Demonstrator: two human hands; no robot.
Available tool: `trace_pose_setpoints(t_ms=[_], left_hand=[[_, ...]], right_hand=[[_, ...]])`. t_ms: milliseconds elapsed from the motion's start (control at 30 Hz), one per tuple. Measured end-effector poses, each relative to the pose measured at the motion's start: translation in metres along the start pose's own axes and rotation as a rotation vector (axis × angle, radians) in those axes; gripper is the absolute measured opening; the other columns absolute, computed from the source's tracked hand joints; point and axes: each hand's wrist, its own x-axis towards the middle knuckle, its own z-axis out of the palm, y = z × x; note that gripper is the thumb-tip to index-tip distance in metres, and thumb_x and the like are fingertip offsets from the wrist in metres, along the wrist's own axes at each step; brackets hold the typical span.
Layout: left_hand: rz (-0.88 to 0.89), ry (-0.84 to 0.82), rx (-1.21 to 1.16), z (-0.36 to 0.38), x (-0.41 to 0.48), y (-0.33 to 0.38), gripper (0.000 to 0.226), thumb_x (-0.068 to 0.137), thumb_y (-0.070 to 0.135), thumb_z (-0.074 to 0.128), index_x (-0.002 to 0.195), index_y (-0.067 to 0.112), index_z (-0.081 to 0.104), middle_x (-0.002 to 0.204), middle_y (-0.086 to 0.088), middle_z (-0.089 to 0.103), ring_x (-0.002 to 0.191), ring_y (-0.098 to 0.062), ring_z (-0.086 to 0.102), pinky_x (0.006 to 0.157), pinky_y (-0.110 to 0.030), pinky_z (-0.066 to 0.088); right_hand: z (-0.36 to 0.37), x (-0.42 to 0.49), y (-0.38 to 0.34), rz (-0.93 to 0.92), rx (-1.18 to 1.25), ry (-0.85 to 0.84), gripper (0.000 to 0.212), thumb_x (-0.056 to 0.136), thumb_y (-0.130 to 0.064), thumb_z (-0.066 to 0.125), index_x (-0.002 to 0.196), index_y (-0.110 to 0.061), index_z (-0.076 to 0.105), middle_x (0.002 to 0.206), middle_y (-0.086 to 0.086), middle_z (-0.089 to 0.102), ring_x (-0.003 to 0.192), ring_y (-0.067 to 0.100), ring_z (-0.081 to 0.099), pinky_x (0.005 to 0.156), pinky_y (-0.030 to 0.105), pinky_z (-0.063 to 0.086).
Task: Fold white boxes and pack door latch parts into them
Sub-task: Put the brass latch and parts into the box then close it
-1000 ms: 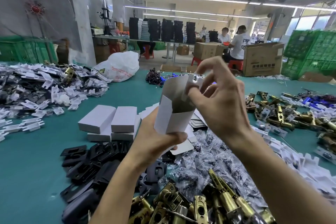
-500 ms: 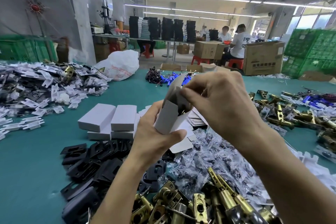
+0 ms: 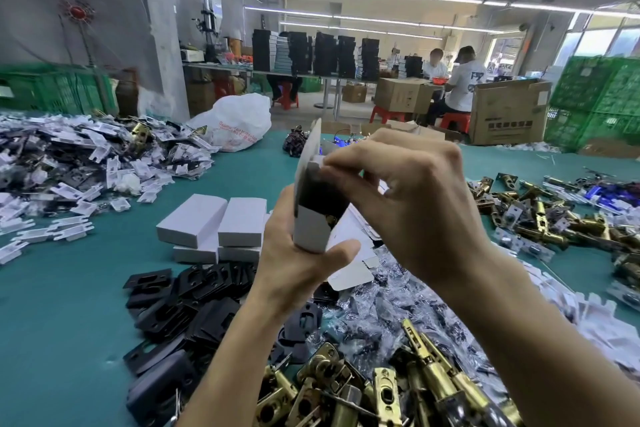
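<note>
At centre frame, above the teal desk (image 3: 52, 305), the left hand (image 3: 294, 267) is gripping an upright white box (image 3: 310, 229) round its base. The right hand (image 3: 415, 204) is pinching the box's open top with curled fingers (image 3: 346, 166), just over a dark latch part (image 3: 317, 191) inside.

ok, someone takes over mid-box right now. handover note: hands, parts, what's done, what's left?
Left hand grips the white box upright from below. Right hand: fingers curled on the flap at its open top.
Inside the box: something dark and a brass piece; can't tell more.
On the teal table: closed boxes stacked left of the hands, black plates nearer, brass latches nearest, clear bags, a flat blank.
Done: box folded, partly filled.
Left: probably close the top, stack it, start the next.
</note>
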Motion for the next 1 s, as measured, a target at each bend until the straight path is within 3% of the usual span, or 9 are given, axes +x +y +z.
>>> trace_pose_setpoints(t_ms=[133,200,333,400,467,600,700,800,1000], left_hand=[[-0.044,-0.033,-0.015,0.001,0.003,-0.004,0.07,0.057,0.034,0.082,0.123,0.021,0.063,0.118,-0.004,0.07,0.106,-0.017,0.068,0.083,-0.035,0.058],[-0.138,-0.043,0.007,0.001,0.004,-0.005,0.074,0.052,0.039,0.081,0.122,0.026,0.063,0.118,-0.001,0.069,0.105,-0.018,0.067,0.083,-0.04,0.056],[-0.298,0.049,0.062,-0.004,0.007,-0.008,0.062,0.055,0.039,0.082,0.113,0.028,0.064,0.097,0.0,0.07,0.073,-0.018,0.064,0.058,-0.04,0.053],[-0.357,0.146,0.019,-0.011,0.01,-0.007,0.059,0.059,0.037,0.085,0.112,0.025,0.064,0.098,-0.002,0.071,0.076,-0.02,0.066,0.06,-0.04,0.055],[-0.39,0.215,0.002,-0.02,0.014,-0.006,0.058,0.068,0.032,0.09,0.119,0.023,0.063,0.104,-0.003,0.071,0.082,-0.022,0.069,0.069,-0.043,0.059],[-0.369,0.315,0.024,-0.029,0.018,-0.002,0.057,0.067,0.035,0.09,0.115,0.024,0.062,0.101,0.001,0.07,0.059,-0.007,0.065,0.064,-0.042,0.062],[-0.368,0.356,-0.005,-0.03,0.018,0.002,0.071,0.054,0.043,0.084,0.119,0.025,0.06,0.103,0.005,0.07,0.087,-0.022,0.07,0.079,-0.056,0.06],[-0.348,0.39,-0.052,-0.031,0.018,0.004,0.065,0.054,0.042,0.084,0.111,0.027,0.057,0.099,0.005,0.07,0.095,-0.03,0.069,0.084,-0.061,0.057],[-0.298,0.347,-0.051,-0.029,0.017,0.008,0.04,0.053,0.053,0.076,0.087,0.037,0.062,0.079,0.012,0.068,0.083,-0.026,0.068,0.065,-0.057,0.061]], right_hand=[[0.001,0.007,0.009,0.275,-0.161,-0.31,0.024,0.093,-0.045,0.062,0.091,-0.027,0.078,0.079,-0.005,0.053,0.077,0.017,0.05,0.056,0.033,0.037],[0.001,0.009,0.014,0.334,-0.155,-0.431,0.027,0.095,-0.047,0.057,0.093,-0.03,0.078,0.073,-0.011,0.044,0.072,0.01,0.045,0.058,0.033,0.035],[0.005,0.006,0.025,0.385,-0.014,-0.221,0.027,0.096,-0.036,0.057,0.083,-0.02,0.074,0.065,-0.014,0.048,0.069,0.013,0.046,0.062,0.035,0.043],[0.015,0.003,0.032,0.464,0.008,-0.212,0.028,0.097,-0.032,0.055,0.079,-0.016,0.069,0.067,-0.004,0.059,0.073,0.022,0.055,0.065,0.04,0.05],[0.03,-0.002,0.038,0.524,-0.041,-0.41,0.027,0.097,-0.032,0.054,0.081,-0.014,0.067,0.077,0.005,0.066,0.078,0.026,0.061,0.071,0.041,0.053],[0.071,-0.025,0.036,0.458,-0.029,-1.027,0.013,0.09,-0.03,0.066,0.098,-0.021,0.07,0.103,0.005,0.071,0.086,0.02,0.066,0.078,0.034,0.055],[0.102,-0.046,0.029,0.381,-0.017,-1.264,0.037,0.084,-0.033,0.074,0.119,-0.022,0.064,0.116,0.003,0.066,0.097,0.021,0.065,0.084,0.039,0.057],[0.121,-0.06,0.023,0.226,-0.156,-1.294,0.047,0.079,-0.045,0.077,0.114,-0.016,0.064,0.115,0.004,0.061,0.104,0.025,0.061,0.087,0.044,0.055],[0.121,-0.061,0.022,0.209,-0.149,-1.175,0.053,0.07,-0.044,0.084,0.103,-0.015,0.054,0.109,0.004,0.055,0.093,0.025,0.058,0.07,0.037,0.049]])
